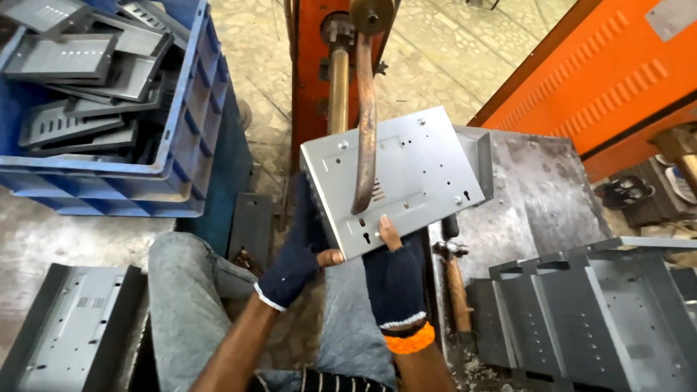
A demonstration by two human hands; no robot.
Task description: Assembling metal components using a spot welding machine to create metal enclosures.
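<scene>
Crate (190, 109) of blue plastic at upper left, stacked on a second one and filled with grey sheet-metal trays (80, 65) lying at mixed angles. Below it, on the floor at lower left, a single grey tray (69, 327) beside the person's jeans-clad knee. At centre, the left hand (296, 263), in a dark fingerless glove, closed on the lower left edge of a light grey metal panel (421, 170), thumb pressed against the edge. The panel is held tilted above the lap, its punched face toward the camera, under a curved rusty arm (366, 116) that descends from an orange machine (314, 80) and ends on the panel face. The right hand (396, 276), gloved likewise and wearing an orange wristband, closed on the panel's lower edge, one bare fingertip lying on the face. Just right of it, a hammer (456, 279) with a wooden handle on a worn steel table (537, 189). At lower right, a row of grey trays (595, 305) stacked on edge.
</scene>
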